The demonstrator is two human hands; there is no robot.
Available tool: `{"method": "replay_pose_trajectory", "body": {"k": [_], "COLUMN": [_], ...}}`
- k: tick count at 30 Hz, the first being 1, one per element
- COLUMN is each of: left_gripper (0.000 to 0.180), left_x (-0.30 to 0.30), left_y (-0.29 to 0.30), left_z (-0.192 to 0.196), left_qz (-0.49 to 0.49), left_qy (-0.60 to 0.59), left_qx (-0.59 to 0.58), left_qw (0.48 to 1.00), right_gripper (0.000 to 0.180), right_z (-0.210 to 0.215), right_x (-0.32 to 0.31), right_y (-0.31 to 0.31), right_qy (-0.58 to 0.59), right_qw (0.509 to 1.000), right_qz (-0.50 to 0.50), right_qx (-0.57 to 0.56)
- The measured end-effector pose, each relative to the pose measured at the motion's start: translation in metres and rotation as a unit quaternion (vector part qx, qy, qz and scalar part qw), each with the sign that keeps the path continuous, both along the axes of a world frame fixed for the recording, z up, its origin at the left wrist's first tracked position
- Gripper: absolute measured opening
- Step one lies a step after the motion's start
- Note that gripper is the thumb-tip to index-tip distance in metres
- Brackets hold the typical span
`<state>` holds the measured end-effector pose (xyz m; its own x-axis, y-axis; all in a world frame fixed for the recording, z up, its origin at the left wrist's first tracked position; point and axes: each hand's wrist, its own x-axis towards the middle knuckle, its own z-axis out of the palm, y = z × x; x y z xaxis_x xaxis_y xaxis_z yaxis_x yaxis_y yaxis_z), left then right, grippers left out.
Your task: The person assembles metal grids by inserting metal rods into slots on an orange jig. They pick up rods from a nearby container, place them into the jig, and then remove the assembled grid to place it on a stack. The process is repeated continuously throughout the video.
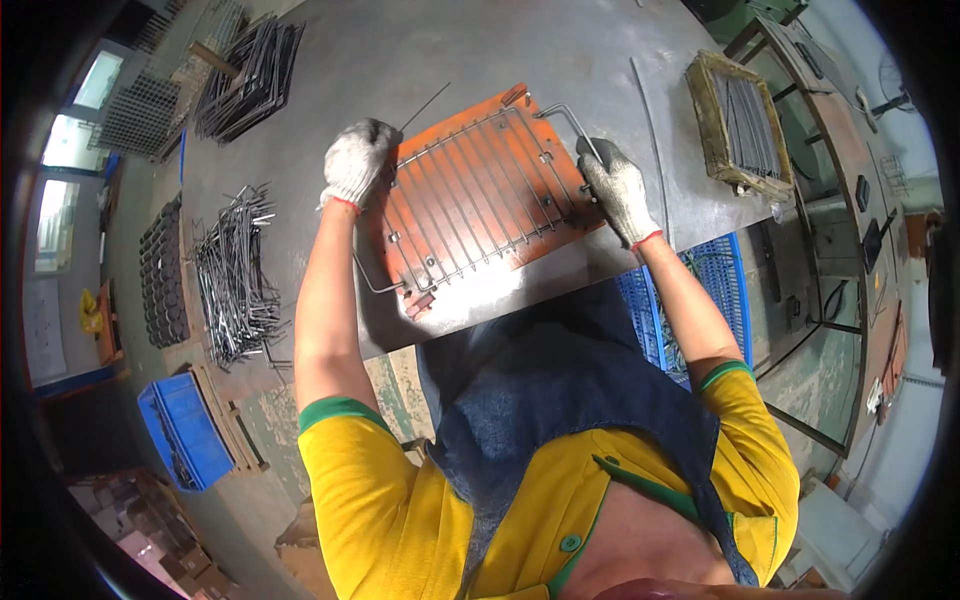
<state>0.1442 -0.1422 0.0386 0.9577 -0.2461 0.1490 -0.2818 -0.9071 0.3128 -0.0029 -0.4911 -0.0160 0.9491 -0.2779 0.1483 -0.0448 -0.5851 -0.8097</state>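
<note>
A wire rack (470, 193) of thin parallel metal rods lies over an orange-red board (520, 262) with small metal blocks and pegs, on the metal table. Bent rods form loops at its left and right ends. My left hand (358, 162), in a white knit glove with grey fingers, is closed at the rack's left end, where the bent rod runs up to it. My right hand (615, 187), gloved the same way, is closed on the bent rod at the right end. The fingers partly hide both rods. A thin rod (428, 104) juts out beyond my left hand.
Bent wire frames (250, 80) are stacked at the far left, with a heap of short rods (238, 275) nearer. A box of rods (742, 125) stands right, beside a long loose rod (648, 130). Blue crates (190, 430) are below the table (460, 45) on both sides.
</note>
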Motion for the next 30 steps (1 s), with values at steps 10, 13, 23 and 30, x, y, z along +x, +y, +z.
{"method": "replay_pose_trajectory", "body": {"k": [10, 13, 23, 30], "left_gripper": [0.023, 0.029, 0.042, 0.046], "left_x": [-0.112, -0.125, -0.114, -0.11], "left_y": [-0.089, -0.108, 0.124, 0.223], "left_z": [0.049, 0.053, 0.048, 0.04], "left_qz": [-0.333, -0.309, 0.216, 0.395], "left_qy": [0.007, -0.109, -0.183, 0.059], "left_qx": [-0.141, -0.004, -0.116, 0.166], "left_qw": [0.932, 0.945, 0.952, 0.902], "right_gripper": [0.032, 0.024, 0.054, 0.049], "right_z": [0.093, 0.078, -0.002, 0.015], "right_x": [-0.022, -0.026, 0.055, 0.041], "right_y": [0.032, 0.004, -0.365, -0.307], "right_qy": [-0.088, -0.078, 0.145, 0.008], "right_qw": [0.898, 0.848, 0.883, 0.876], "right_qz": [0.241, 0.281, -0.077, -0.078], "right_qx": [-0.358, -0.443, -0.44, -0.475]}}
